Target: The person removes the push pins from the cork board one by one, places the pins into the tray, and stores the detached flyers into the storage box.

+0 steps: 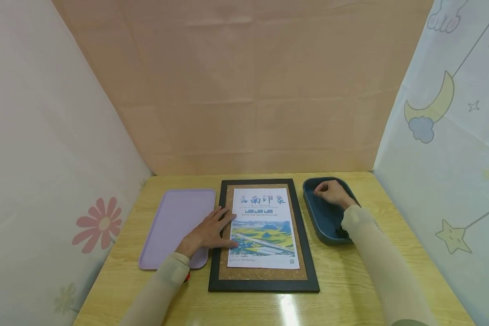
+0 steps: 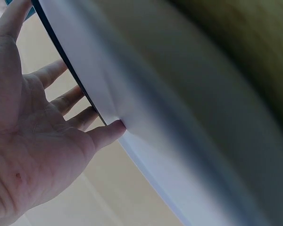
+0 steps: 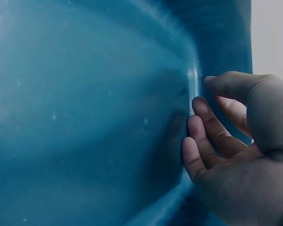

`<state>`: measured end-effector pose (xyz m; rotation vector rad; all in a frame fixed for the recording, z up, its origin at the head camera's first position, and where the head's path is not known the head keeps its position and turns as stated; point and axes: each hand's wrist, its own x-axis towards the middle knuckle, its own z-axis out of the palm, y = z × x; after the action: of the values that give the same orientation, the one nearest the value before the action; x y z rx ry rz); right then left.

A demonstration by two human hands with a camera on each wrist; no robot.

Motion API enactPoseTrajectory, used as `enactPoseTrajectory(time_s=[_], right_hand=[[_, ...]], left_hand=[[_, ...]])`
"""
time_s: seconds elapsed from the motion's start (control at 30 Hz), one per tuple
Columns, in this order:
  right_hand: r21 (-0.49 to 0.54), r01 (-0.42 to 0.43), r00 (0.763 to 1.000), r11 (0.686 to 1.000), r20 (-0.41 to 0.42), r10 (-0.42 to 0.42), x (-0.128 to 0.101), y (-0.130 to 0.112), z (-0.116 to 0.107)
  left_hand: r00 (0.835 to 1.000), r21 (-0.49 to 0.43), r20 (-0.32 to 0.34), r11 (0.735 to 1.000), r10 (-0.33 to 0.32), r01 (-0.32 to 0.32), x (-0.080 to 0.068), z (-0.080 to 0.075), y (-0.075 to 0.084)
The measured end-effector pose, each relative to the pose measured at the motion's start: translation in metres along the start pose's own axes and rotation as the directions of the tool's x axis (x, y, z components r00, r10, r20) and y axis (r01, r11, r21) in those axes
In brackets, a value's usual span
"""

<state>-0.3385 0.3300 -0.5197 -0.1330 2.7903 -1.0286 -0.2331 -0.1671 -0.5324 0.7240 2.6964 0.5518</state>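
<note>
A printed poster (image 1: 265, 213), with a landscape picture and large characters, lies on a black-framed corkboard (image 1: 265, 274) in the middle of the table. My left hand (image 1: 209, 231) rests with spread fingers on the poster's left edge. In the left wrist view, the fingers (image 2: 108, 134) of that hand meet a dark edge and a pale surface. Inside a dark blue oval tub (image 1: 326, 219) is my right hand (image 1: 334, 192), its fingers loosely bent. The right wrist view shows its fingertips (image 3: 193, 146) close to the tub's inner wall; nothing is clearly visible between thumb and fingers.
A flat lilac tray (image 1: 175, 217) lies left of the corkboard, partly under the left forearm. Something small and red (image 1: 187, 276) shows beside the left sleeve. Behind the wooden table (image 1: 248, 310) hangs a tan backdrop (image 1: 248, 90); patterned white walls stand on both sides.
</note>
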Motion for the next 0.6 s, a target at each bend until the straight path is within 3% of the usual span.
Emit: enactPoseTrajectory(time_s=[0.6], right_hand=[[-0.018, -0.047, 0.999, 0.999, -0.002, 0.047, 0.0033, -0.0011, 0.0091]], left_hand=[[1.000, -0.006, -0.014, 1.000, 0.023, -0.023, 0.0001, 0.0012, -0.0006]])
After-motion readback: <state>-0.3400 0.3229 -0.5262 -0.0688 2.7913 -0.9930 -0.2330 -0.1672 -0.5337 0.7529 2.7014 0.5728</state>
